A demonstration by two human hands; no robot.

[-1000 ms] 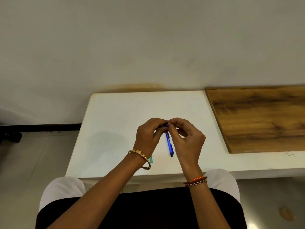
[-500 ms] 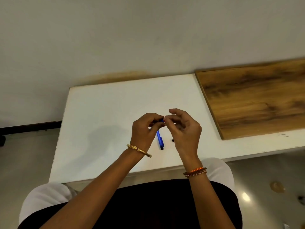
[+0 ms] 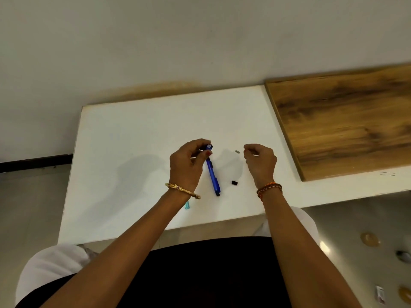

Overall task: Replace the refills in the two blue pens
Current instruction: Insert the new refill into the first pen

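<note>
The left hand (image 3: 189, 162) pinches a blue pen (image 3: 213, 172) by its opened end, the rest slanting down over the white table (image 3: 133, 152); the right hand (image 3: 260, 160) hangs apart, fingers curled, and I cannot tell whether they hold anything. A small grey piece (image 3: 237, 151) and a black cap (image 3: 234, 183) lie near. The pen looks dismantled; next comes drawing out its refill. No lettering is legible

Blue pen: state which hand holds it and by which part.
The left hand pinches the blue pen at its upper, far end; the rest hangs free. Whether the right hand holds anything cannot be told.
</note>
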